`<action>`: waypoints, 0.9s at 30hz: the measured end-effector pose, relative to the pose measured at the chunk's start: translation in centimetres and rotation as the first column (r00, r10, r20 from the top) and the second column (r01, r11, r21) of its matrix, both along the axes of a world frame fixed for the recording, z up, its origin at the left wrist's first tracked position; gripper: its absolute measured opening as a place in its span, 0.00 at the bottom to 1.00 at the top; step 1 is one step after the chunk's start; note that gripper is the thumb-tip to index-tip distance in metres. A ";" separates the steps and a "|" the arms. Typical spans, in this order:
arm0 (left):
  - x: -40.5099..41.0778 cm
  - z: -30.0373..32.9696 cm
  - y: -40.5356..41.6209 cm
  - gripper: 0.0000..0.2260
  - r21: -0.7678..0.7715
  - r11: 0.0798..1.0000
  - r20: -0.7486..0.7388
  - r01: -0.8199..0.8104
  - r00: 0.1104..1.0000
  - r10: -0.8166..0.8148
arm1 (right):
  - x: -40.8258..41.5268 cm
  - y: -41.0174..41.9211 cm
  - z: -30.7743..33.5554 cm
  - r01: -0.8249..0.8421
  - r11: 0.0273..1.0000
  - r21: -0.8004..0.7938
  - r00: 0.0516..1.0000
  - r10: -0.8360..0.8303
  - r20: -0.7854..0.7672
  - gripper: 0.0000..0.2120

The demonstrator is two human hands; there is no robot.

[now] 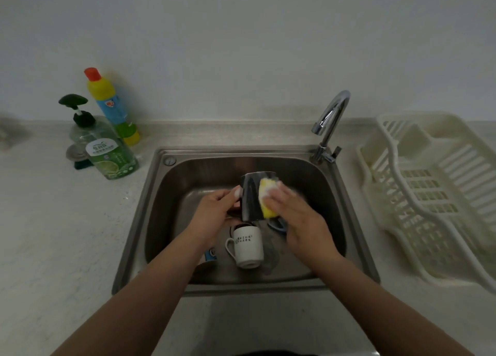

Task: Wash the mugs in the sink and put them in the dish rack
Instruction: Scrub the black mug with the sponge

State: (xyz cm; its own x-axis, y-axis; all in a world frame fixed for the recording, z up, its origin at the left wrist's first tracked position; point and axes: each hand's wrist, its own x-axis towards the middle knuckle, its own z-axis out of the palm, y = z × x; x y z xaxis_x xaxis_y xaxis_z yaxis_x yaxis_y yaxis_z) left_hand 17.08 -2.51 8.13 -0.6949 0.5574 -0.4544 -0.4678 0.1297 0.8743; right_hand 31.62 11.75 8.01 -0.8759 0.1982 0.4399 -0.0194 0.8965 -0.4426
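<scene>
While the left hand point(214, 216) holds a dark mug point(251, 197) above the steel sink point(158, 194), with its fingers curled at the mug's left side and the thumb lying on the wall, the right hand point(298, 219) presses a yellow sponge point(265, 198) against the right side of the same mug. The fingers of the right hand lie almost straight over the sponge, and white foam is on them. Under the hands, a white mug point(248, 247) with small dark writing lies on its side on the sink floor, its handle to the left. A part of a blue object shows just behind the right hand, and another blue and white thing is partly hidden under the left forearm. The chrome faucet point(328, 122) stands at the back right corner of the sink. The cream dish rack point(429, 194) is on the counter at the right. At the left stand a green dish soap bottle point(110, 151) and a yellow cleaner bottle point(112, 106).
</scene>
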 end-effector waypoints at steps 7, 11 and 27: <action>-0.6 0.2 -0.5 0.20 0.095 0.995 0.094 0.016 0.995 -0.025 | 2.4 -0.8 -0.4 -0.041 0.995 -0.095 0.998 0.037 -0.044 0.25; -0.3 0.3 -0.3 0.21 0.168 0.985 0.156 0.032 0.986 -0.059 | -0.6 0.2 0.9 0.178 0.923 -0.342 0.981 -0.192 -0.007 0.26; -0.3 0.5 0.5 0.08 -0.019 0.999 -0.083 0.051 0.995 -0.052 | -1.0 -0.1 0.9 -0.016 0.991 0.131 1.000 0.015 0.008 0.25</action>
State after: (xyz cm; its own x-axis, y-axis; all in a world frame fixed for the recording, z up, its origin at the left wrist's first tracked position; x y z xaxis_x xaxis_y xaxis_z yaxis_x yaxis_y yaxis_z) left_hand 16.78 -1.99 8.62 -0.7016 0.5861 -0.4053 -0.3852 0.1665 0.9077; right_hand 30.61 11.64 8.95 -0.8816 0.1256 0.4549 -0.0311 0.9464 -0.3216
